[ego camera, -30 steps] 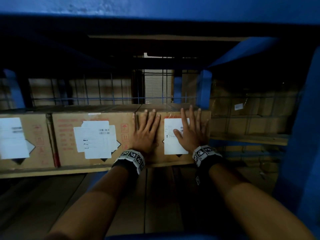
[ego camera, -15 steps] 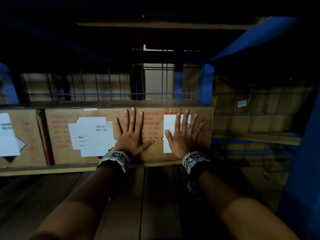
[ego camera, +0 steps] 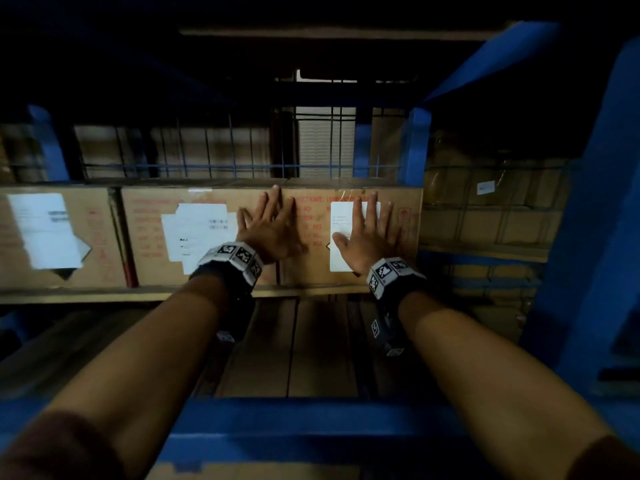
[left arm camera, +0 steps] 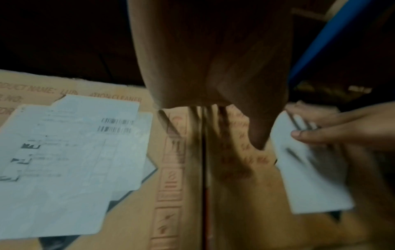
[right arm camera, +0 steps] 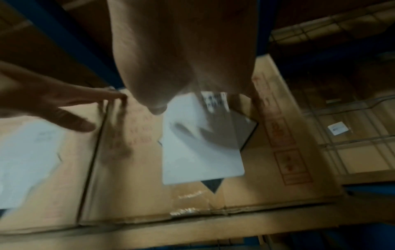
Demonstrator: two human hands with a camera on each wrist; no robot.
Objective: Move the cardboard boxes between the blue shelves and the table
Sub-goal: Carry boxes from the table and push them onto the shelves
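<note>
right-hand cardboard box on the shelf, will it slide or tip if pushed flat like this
The right-hand cardboard box is wide and low, so it will probably slide rather than tip. Both the left hand and the right hand lie flat on its front, which looks stiff, with no dent showing. It sits close against the neighbouring box, so sideways movement may drag.

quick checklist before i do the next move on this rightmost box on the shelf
1. Both hands on the box: the left hand and right hand lie flat with straight fingers on the front of the rightmost box: ok.
2. Grip for pulling: neither hand wraps an edge: not ok.
3. Left hand placement: it straddles the seam with the middle box, so a push may move both: not ok.
4. Room to the right: the blue upright stands close behind that corner: cannot tell.
5. Box sealed: tape on the lower edge looks wrinkled: cannot tell.
</note>
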